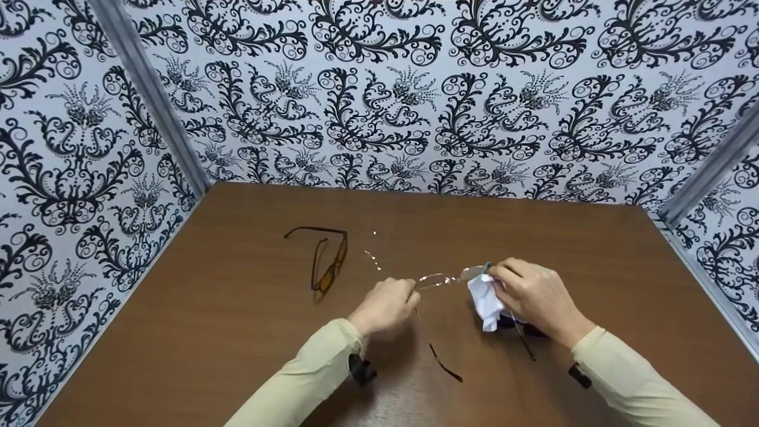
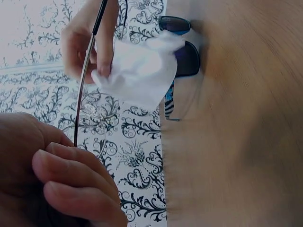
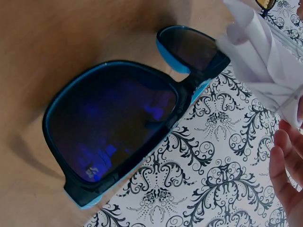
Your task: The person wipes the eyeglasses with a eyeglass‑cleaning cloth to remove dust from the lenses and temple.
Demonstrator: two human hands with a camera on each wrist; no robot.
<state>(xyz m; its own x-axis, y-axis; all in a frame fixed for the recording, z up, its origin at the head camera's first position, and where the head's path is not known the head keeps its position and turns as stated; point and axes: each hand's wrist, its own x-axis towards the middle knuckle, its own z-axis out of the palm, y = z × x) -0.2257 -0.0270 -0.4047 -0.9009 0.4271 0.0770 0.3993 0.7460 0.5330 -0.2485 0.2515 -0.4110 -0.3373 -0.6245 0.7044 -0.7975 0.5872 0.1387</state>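
Observation:
In the head view, my left hand (image 1: 386, 303) grips a pair of clear, thin-framed eyeglasses (image 1: 473, 273) by the left end of the front. Its temple, dark-tipped, extends toward me past that hand. My right hand (image 1: 538, 299) pinches a white cloth (image 1: 487, 302) at the opposite end of the eyeglasses, around the right lens. The fingers and cloth partly hide that lens. Beneath the right hand, blue-black sunglasses (image 3: 109, 123) sit on the table, large in the right wrist view. The left wrist view shows the cloth (image 2: 137, 71) hanging from the right fingertips.
Glasses with yellow lenses and a dark frame (image 1: 329, 277) lie to the left on the brown wooden table (image 1: 249, 332), temples unfolded. Patterned black-and-white walls (image 1: 385, 107) stand along the back and both sides. Small bright spots of light show near the table's middle.

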